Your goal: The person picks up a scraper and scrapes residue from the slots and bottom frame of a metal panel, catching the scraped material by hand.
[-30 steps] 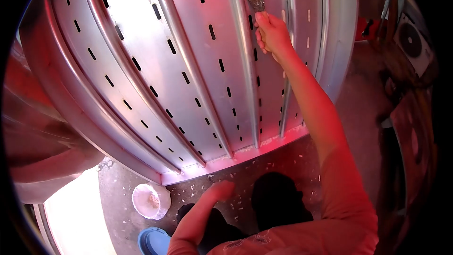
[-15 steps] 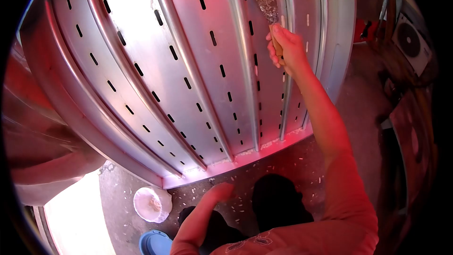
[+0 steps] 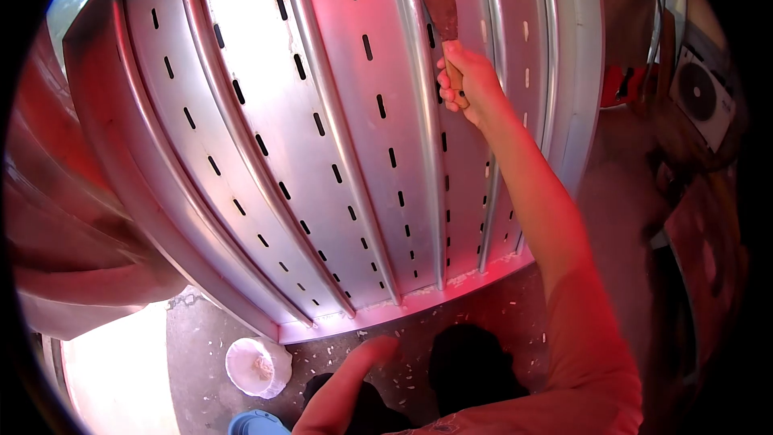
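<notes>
My right hand point(image 3: 471, 80) is closed around the wooden handle of a scraper point(image 3: 441, 14). Its flat, dirty blade points up and lies over the large curved metal panel point(image 3: 342, 80), beside a raised rib and a row of slots. Dark slots run down the panel between the ribs. Pale pieces point(image 3: 526, 31) fill some slots to the right of the scraper. Low in the view, my left hand point(image 3: 381, 350) is near my knees, away from the panel; blur hides its fingers.
A white-lined bucket point(image 3: 258, 367) with pale bits inside stands on the floor at lower left, with a blue basin point(image 3: 256, 424) below it. Pale scraps litter the floor and the panel's bottom ledge point(image 3: 403, 310). A fan unit point(image 3: 702, 90) is at far right.
My right hand has moved the scraper left, closer to the rib, and the blade has turned. The panel and bucket appear lower in view. My left hand stays near my knees.
</notes>
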Demonstrator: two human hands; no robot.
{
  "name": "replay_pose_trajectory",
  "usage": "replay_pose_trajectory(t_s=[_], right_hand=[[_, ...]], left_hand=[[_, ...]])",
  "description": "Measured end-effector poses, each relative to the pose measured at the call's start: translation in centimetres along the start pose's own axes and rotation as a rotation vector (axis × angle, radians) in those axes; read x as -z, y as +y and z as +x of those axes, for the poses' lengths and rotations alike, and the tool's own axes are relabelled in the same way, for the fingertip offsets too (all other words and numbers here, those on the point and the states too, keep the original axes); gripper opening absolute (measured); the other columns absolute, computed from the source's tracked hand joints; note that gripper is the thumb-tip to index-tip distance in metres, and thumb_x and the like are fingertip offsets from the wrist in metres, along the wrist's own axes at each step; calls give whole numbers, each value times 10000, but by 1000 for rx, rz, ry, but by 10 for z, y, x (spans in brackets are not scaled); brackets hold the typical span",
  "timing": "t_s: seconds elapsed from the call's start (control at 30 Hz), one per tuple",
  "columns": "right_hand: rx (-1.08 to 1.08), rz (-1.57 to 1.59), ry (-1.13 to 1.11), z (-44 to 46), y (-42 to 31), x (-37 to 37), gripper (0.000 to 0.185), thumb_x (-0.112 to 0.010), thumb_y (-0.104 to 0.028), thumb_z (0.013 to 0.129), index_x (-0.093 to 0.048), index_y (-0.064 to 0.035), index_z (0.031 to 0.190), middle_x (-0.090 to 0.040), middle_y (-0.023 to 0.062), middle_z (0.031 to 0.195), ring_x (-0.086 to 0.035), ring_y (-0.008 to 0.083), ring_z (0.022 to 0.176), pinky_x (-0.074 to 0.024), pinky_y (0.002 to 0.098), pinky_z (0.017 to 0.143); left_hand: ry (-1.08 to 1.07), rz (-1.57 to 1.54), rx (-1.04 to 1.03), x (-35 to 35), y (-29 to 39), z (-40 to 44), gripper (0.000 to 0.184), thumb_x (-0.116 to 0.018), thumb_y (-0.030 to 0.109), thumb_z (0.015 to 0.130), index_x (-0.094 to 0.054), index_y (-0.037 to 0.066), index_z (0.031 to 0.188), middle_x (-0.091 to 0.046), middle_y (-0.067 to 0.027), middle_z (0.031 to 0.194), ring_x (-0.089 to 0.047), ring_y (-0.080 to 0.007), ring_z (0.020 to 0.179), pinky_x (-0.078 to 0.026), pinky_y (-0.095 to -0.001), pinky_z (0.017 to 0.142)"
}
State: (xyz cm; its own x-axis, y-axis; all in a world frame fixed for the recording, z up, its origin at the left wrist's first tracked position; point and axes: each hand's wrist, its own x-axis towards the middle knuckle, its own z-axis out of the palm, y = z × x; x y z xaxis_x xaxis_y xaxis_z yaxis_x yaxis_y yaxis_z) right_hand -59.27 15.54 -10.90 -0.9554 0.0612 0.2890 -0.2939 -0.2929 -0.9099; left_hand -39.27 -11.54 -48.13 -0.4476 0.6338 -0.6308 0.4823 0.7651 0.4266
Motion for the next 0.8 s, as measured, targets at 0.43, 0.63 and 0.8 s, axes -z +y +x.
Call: replay_pose_trajectory(t_s=[0.43,0.63,0.8], right_hand=[[296,27,-28,44,-94,-49,321,-480,-348,945,-464,-40,855,-465,35,644,-431,121,504,-333,251,427],[103,135,-34,16,-43,-12,331,-472,-370,944,-471,-55,843,-480,42,620,-450,132,474,-336,258,403],[-40,46,-43,-2,3,8,346,-460,-392,944,-469,-61,844,-468,38,589,-416,132,419,-301,273,360]], left_hand=[[76,36,-40,1,2,-8,321,-587,298,800,-667,1,892,-642,-227,916,-626,-370,878,-501,-435,775],[169,-32,-56,7,0,-8,330,-579,312,799,-670,6,884,-641,-223,932,-622,-369,892,-498,-445,788],[112,3,-39,10,11,-16,357,-580,341,803,-667,11,908,-640,-222,942,-619,-366,899,-496,-443,796]])
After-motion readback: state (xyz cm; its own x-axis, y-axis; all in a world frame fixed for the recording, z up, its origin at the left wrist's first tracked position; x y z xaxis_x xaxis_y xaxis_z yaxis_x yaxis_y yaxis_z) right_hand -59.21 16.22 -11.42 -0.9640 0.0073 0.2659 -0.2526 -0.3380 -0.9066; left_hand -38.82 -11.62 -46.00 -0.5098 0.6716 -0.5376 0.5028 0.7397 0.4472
